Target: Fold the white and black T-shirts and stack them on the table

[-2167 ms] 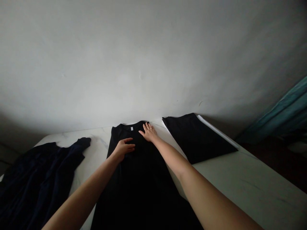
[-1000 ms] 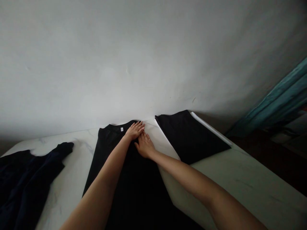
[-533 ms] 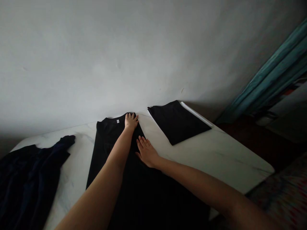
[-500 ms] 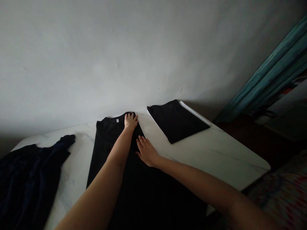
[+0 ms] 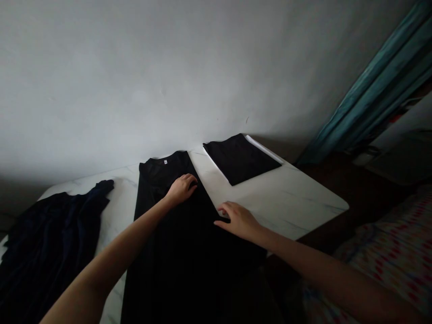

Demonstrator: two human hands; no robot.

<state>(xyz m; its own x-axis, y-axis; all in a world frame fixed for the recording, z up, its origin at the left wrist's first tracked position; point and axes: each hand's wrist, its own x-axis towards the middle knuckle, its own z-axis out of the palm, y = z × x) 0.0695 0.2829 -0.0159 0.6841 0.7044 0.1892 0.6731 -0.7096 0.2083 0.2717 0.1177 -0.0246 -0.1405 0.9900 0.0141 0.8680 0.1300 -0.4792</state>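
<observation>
Black garment point(image 5: 189, 261) stretches lengthwise, neckline point(image 5: 158, 161) toward the wall point(image 5: 162, 81); both hands point(image 5: 181, 188) loosely unclenched.

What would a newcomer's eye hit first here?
Probably the long black garment running down the middle of the pale table, with the left hand over it and the right hand at its right edge. Next, likely the folded black cloth at the back right by the wall, then the rumpled dark blue garment at the left end.
</observation>
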